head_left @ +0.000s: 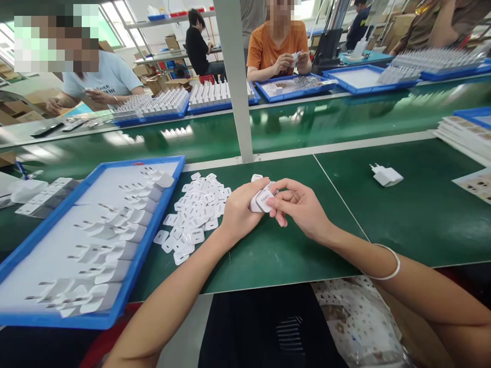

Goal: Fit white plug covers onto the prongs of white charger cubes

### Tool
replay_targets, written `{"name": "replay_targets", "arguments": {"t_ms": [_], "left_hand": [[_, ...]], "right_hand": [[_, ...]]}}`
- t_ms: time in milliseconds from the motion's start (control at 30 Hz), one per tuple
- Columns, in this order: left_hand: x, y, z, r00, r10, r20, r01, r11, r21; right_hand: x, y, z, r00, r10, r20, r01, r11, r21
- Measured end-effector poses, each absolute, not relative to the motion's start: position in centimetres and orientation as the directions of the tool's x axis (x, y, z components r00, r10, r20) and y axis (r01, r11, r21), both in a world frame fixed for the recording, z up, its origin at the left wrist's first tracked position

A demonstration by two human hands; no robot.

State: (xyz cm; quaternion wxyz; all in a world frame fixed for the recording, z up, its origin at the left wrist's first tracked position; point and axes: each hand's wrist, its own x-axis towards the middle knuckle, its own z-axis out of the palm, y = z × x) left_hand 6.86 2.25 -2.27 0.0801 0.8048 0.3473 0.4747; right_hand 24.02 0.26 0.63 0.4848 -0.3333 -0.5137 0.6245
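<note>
My left hand [238, 210] is closed around a white plug-in charger housing [253, 205], most of it covered by the fingers. With thumb and fingers, my right hand [305, 210] pinches a small white end cover [264, 200] against the housing's front. A thin gap seems to show between cover and housing; how far it is seated I cannot tell. Left of my hands, loose white covers with slots [199, 202] lie in a heap on the green table. A blue-rimmed tray [177, 176] beyond them carries rows of white two-pin chargers [118, 250].
One white two-pin charger [388, 176] lies alone at right on the green table [337, 230]. A metal post [240, 102] rises behind my hands. Across the bench, co-workers sit by more blue trays [295, 94]. Printed sheets [470, 138] are stacked at far right.
</note>
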Motion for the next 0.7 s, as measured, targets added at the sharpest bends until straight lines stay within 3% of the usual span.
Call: {"name": "replay_targets", "arguments": {"t_ms": [500,700], "left_hand": [[6.65,2.72,-2.2,0.409,0.45,0.794,0.466,-0.851,0.242],[6.78,2.38,-1.82,0.432,0.45,0.782,0.472,-0.851,0.229]], "right_hand": [[24.13,0.14,0.59,-0.325,0.945,0.028,-0.239,-0.053,-0.97],[24.31,-0.16,0.91,-0.331,0.944,0.007,-0.21,-0.066,-0.975]]}}
